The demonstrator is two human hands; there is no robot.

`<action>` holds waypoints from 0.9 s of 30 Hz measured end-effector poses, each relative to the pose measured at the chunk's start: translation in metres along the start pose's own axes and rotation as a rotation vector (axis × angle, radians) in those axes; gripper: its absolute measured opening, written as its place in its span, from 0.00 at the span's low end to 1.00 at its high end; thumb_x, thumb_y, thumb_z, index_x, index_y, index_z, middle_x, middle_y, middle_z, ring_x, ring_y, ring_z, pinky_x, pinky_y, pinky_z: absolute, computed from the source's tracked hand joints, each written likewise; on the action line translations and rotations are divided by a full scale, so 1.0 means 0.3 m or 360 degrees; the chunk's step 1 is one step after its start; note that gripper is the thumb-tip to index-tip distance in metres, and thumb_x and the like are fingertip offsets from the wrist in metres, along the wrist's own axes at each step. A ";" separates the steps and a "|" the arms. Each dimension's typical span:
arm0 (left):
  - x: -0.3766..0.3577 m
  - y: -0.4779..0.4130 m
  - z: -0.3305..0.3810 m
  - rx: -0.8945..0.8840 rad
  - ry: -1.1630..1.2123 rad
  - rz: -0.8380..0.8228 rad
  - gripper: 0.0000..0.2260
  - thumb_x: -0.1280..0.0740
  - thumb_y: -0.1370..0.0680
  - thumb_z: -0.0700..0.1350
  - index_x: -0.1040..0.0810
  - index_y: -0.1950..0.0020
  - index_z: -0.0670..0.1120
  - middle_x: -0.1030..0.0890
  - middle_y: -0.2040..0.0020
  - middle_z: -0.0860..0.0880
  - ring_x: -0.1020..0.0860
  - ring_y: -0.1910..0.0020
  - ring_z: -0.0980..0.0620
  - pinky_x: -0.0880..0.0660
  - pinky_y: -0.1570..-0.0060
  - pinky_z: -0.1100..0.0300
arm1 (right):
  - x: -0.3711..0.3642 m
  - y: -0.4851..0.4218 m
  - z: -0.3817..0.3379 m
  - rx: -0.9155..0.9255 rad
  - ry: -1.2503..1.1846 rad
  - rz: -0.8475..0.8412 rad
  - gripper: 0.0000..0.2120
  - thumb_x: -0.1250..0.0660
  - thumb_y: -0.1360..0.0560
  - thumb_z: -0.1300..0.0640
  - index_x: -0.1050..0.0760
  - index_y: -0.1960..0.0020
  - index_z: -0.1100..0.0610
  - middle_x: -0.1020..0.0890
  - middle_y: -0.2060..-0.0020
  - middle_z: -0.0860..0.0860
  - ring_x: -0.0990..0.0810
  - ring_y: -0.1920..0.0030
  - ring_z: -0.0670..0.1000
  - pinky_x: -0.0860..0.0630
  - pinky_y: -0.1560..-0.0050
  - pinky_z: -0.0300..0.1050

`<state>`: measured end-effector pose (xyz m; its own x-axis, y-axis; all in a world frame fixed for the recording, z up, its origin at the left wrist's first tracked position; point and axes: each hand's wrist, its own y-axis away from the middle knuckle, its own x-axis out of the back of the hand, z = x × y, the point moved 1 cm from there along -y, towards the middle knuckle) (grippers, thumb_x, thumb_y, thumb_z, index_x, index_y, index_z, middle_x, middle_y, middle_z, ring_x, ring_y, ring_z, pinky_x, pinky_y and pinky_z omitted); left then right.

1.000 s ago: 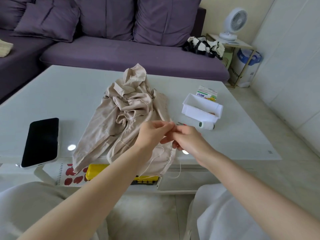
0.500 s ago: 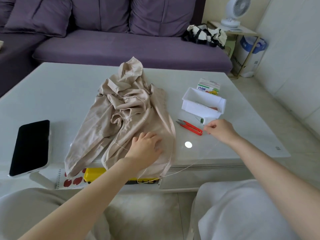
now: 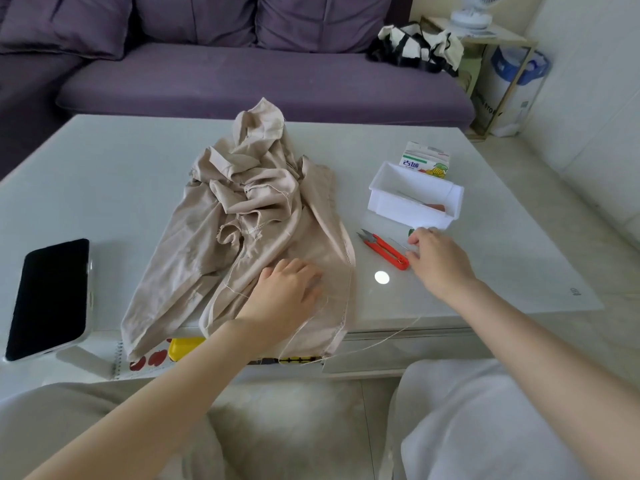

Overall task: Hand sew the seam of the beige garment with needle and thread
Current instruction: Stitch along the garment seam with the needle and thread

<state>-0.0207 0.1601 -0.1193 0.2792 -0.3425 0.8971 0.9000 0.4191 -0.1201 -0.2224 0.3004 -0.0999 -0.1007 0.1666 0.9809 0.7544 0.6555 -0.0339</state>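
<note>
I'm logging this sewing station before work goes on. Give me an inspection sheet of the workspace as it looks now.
Surface: glossy white table, with a reflected light spot.
Job's things: beige garment crumpled mid-table, its near end hanging over the front edge; thread trails from it along that edge; needle not clearly visible.
Clutter: red snips, white tray, carton behind it, phone at left.
Hands: left hand flat on the garment; right hand beside the snips, grip unclear.
Cables: nothing seen.
Surroundings: purple sofa, fan.
</note>
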 end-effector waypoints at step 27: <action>0.359 0.131 -0.488 0.0918 -0.0245 0.0416 0.15 0.37 0.25 0.39 0.23 0.39 0.47 0.26 0.41 0.45 0.32 0.42 0.43 0.38 0.46 0.52 | -0.088 -0.041 -0.637 0.0839 -0.0481 -0.0051 0.13 0.42 0.22 0.64 0.29 0.40 0.55 0.21 0.47 0.48 0.22 0.48 0.52 0.25 0.52 0.48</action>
<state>0.0937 0.0164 -0.0897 0.3749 -0.0618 0.9250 0.4727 0.8710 -0.1334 -0.1050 0.1473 -0.0889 -0.3562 0.2919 0.8877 0.3331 0.9272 -0.1712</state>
